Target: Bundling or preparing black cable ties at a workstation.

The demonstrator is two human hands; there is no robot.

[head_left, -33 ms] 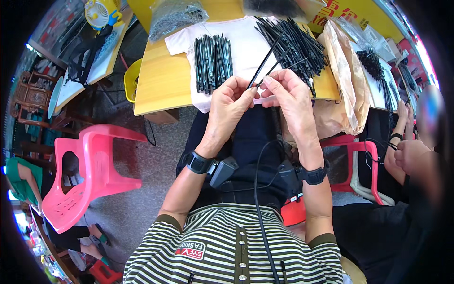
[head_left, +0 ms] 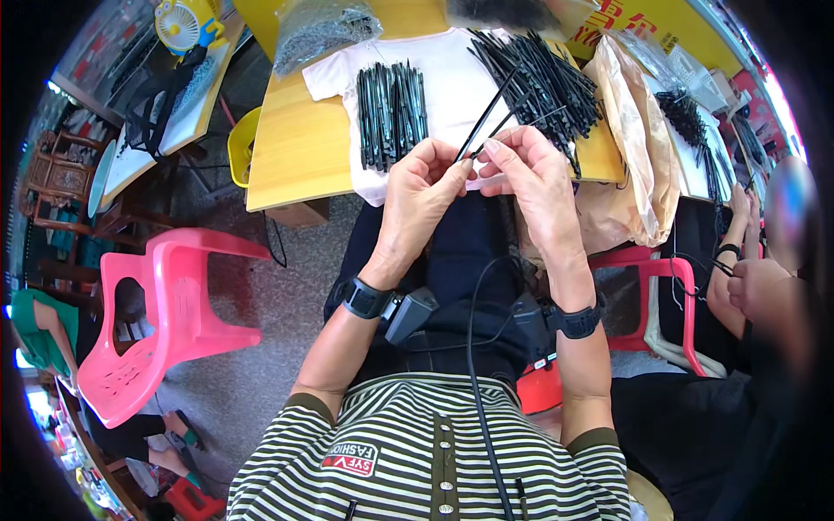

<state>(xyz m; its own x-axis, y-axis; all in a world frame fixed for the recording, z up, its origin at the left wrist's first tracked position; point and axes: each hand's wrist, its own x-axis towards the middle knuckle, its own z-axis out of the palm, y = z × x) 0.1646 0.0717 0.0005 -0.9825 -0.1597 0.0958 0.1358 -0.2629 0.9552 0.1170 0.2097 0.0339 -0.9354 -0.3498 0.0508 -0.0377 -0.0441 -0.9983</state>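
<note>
Both of my hands meet above the table's front edge, fingertips close together. My left hand (head_left: pixel 421 187) pinches a thin black strip (head_left: pixel 485 116) that slants up and away to the right. With thumb and forefinger closed, my right hand (head_left: pixel 534 178) grips the near end of thin black strip material beside it; the exact join is hidden by my fingers. Just beyond lies a neat row of black strips (head_left: pixel 391 117) on a pale pink T-shirt (head_left: pixel 445 69). A looser pile of black strips (head_left: pixel 543 82) spreads at the right.
The T-shirt covers part of a yellow wooden table (head_left: pixel 300 130). Clear plastic bags (head_left: pixel 326 35) sit at the back, and a brown paper bag (head_left: pixel 638 148) hangs over the right side. A pink chair (head_left: pixel 174 304) stands left. Another person's hand (head_left: pixel 756 282) is at right.
</note>
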